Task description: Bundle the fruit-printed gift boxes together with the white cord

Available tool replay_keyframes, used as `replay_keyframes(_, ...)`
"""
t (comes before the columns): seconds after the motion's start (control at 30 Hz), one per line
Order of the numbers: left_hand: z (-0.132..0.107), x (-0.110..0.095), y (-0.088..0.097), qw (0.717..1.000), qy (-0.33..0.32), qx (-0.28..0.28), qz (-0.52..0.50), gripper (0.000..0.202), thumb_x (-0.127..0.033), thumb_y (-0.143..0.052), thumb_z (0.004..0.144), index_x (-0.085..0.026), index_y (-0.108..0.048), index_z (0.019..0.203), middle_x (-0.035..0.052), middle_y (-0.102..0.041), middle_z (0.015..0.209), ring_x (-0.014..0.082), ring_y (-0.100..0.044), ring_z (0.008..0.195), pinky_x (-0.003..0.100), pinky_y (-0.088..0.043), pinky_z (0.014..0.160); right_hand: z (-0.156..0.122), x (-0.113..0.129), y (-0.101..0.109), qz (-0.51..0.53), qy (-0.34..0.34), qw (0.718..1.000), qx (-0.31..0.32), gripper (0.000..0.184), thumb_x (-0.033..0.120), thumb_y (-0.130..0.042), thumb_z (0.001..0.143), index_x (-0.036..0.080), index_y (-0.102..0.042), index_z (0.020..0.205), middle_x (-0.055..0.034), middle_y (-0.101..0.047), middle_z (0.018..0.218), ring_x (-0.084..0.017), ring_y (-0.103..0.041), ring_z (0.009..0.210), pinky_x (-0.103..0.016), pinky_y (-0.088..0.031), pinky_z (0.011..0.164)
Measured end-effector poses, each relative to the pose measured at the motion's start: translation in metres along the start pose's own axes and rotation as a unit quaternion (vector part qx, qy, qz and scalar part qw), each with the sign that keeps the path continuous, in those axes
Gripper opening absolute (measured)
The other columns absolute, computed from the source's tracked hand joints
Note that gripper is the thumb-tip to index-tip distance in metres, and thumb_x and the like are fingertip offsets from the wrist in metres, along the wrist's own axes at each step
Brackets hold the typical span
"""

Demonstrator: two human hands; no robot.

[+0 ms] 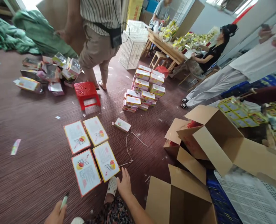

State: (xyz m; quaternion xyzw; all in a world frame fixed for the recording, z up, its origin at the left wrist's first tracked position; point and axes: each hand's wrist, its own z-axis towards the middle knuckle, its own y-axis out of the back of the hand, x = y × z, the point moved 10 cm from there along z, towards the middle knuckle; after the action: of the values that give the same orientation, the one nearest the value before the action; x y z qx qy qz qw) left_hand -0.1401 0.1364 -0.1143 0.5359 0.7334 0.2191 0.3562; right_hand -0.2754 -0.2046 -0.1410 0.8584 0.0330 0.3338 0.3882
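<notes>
two open cardboard boxes sit on the floor at the right: the near box [182, 199] shows only bare brown walls inside, and the far box [222, 140] lies tipped with its flaps spread, something red showing at its mouth that i cannot make out. a white crate [250, 199] lies just beside them, and a tall white basket [132, 46] stands further back near a worktop [166, 46] heaped with yellow packs, where a seated person [210, 53] works. four flat packets [86, 171] lie face up in a two-by-two block on the floor [35, 140], with a loose string [128, 149] and a small carton [122, 125] beyond them, then a stack of cartons [144, 90] and a red stool [86, 91] beside a standing person [100, 31]. the right hand [124, 186] rests on the floor, fingers apart and holding nothing, touching a pale sandal [111, 188] just beside the nearest packet. the left hand [56, 214], at the bottom edge, has its fingers closed around a green and white marker [64, 201]; its long axis runs up and slightly right, dark end pointing away from the person toward the packets.
</notes>
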Motion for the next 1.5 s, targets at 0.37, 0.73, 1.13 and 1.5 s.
replay_keyframes(0.37, 0.040, -0.116, 0.055, 0.968, -0.081, 0.022, 0.235, 0.041, -0.030, -0.029, 0.097, -0.022, -0.058, 0.124, 0.0102, -0.065, 0.114, 0.0238, -0.063, 0.105, 0.032, -0.049, 0.083, -0.008, 0.046, -0.037, -0.074, -0.022, 0.992, 0.096, 0.072, 0.018, -0.055, 0.082, 0.016, -0.030, 0.150, -0.0125, -0.020, 0.156, -0.033, -0.019, 0.143, -0.049, -0.029, 0.113)
replay_keyframes(0.73, 0.175, -0.260, 0.061, 0.831, -0.343, 0.025, 0.437, 0.053, -0.017, -0.037, 0.095, -0.044, -0.035, 0.142, 0.0097, -0.012, 0.159, 0.0359, -0.012, 0.145, 0.067, -0.034, 0.102, 0.006, 0.099, -0.114, -0.141, -0.076, 0.982, 0.099, 0.106, 0.043, -0.077, 0.070, 0.041, -0.009, 0.150, 0.0001, 0.006, 0.159, -0.038, 0.007, 0.144, -0.076, -0.019, 0.102)
replay_keyframes(1.13, 0.213, -0.240, 0.045, 0.775, -0.365, 0.130, 0.498, 0.069, -0.004, -0.027, 0.091, -0.049, -0.024, 0.143, 0.0078, -0.003, 0.160, 0.0384, -0.001, 0.145, 0.074, -0.035, 0.095, 0.011, 0.093, -0.143, -0.204, -0.157, 0.961, 0.099, 0.125, 0.037, -0.087, 0.060, 0.039, -0.001, 0.151, -0.0063, 0.015, 0.157, -0.043, 0.013, 0.142, -0.072, -0.026, 0.102)
replay_keyframes(1.5, 0.223, -0.248, 0.050, 0.788, -0.361, 0.133, 0.480, 0.053, -0.024, -0.030, 0.097, -0.049, -0.025, 0.143, 0.0067, -0.005, 0.160, 0.0426, 0.003, 0.144, 0.077, -0.031, 0.095, 0.022, 0.101, -0.138, -0.179, -0.184, 0.963, 0.082, 0.121, 0.039, -0.086, 0.063, 0.037, -0.003, 0.151, -0.0050, 0.015, 0.157, -0.042, 0.012, 0.142, -0.073, -0.024, 0.103)
